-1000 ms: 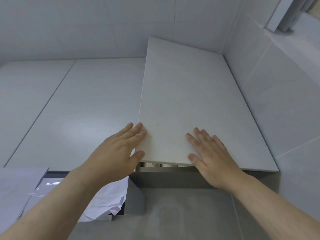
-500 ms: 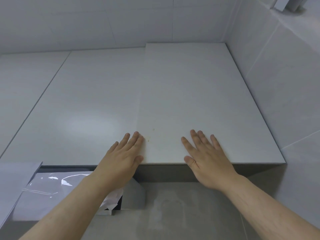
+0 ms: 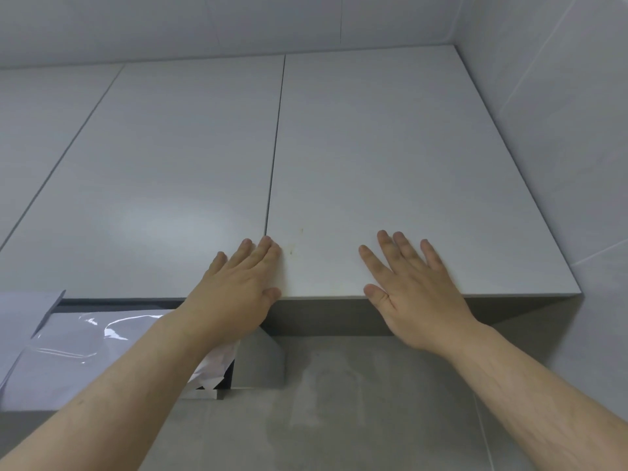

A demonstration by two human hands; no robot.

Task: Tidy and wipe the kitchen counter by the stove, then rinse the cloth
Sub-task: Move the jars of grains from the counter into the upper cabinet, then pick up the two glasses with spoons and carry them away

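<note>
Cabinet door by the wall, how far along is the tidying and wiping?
Done: the right door sits flush with the left door. In hand: left hand and right hand lie flat at its lower edge. Left: no cloth shows, yellowish specks dot the door, so wiping and rinsing look undone.

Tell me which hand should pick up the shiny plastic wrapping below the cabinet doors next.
Left, likely. The left hand rests on the lower left corner of the right door, next to the plastic wrapping. The right hand lies flat farther right, towards the side wall.
</note>
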